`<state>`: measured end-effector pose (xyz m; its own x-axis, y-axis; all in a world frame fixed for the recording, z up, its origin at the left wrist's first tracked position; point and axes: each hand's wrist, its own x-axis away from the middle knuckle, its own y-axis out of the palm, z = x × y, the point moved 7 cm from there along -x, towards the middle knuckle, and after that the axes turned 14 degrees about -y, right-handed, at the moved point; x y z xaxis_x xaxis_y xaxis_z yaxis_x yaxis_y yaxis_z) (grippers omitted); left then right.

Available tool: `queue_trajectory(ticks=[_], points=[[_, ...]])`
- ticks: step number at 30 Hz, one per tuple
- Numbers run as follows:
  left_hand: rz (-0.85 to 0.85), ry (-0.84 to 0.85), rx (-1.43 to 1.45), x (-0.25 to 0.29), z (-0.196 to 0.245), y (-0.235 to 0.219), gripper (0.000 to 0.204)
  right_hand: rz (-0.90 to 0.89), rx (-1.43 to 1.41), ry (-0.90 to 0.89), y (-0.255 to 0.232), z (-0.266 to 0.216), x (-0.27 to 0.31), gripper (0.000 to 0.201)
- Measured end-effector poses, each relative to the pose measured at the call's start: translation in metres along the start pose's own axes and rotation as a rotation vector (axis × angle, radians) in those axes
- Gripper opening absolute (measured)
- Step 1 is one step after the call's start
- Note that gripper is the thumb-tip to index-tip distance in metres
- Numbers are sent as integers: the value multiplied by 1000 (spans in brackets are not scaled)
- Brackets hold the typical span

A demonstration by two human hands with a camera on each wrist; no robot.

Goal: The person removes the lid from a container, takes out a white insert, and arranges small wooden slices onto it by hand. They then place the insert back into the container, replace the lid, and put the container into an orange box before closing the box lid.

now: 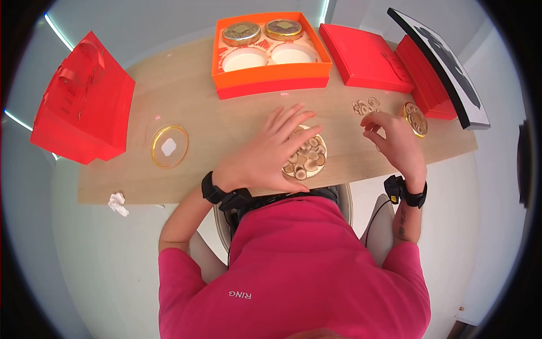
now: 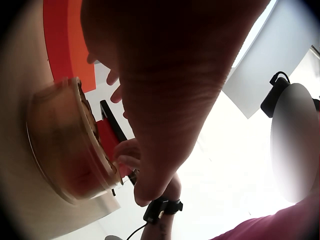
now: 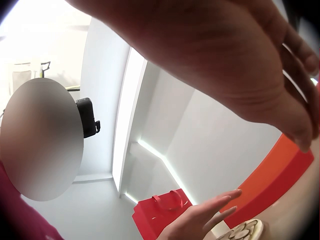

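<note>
Standing at the far left of the pale wooden table [image 1: 197, 104] was a red paper gift bag [image 1: 87, 107], and right of it, well apart from the hands, lay a clear round lid with a gold rim [image 1: 187, 148].

Next came the left hand [image 1: 268, 150], its fingers spread over a clear round container filled to about its rim with brown-edged slices [image 1: 309, 161]; firm contact could not be made out. The container stood close to the table's front edge, so a nudge from the palm or thumb might have tipped it off, and pressing down might have cracked the uppermost slices.

Behind it, an orange-and-red square box [image 1: 271, 85] held two gold-rimmed jars [image 1: 241, 34] in its rear recesses.

Farther right, the right hand [image 1: 398, 144] hung with fingers bent; whether anything was pinched between the tips could not be told. Just beyond its fingertips lay a loose group of slices [image 1: 366, 105], which a careless sweep could scatter. Beside the knuckles was another gold-rimmed jar [image 1: 416, 120], easily knocked by the hand swinging outward.
</note>
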<state>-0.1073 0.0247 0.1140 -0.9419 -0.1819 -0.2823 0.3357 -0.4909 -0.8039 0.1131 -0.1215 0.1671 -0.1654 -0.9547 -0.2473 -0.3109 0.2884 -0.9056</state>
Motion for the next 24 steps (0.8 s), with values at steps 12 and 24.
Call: queue_trajectory(ticks=[12, 24], points=[[-8, -21, 80, 0, -10, 4, 99, 80, 32, 40, -14, 26, 8, 16], [-56, -27, 67, 1, -11, 5, 101, -263, 69, 214, 21, 99, 24, 22]])
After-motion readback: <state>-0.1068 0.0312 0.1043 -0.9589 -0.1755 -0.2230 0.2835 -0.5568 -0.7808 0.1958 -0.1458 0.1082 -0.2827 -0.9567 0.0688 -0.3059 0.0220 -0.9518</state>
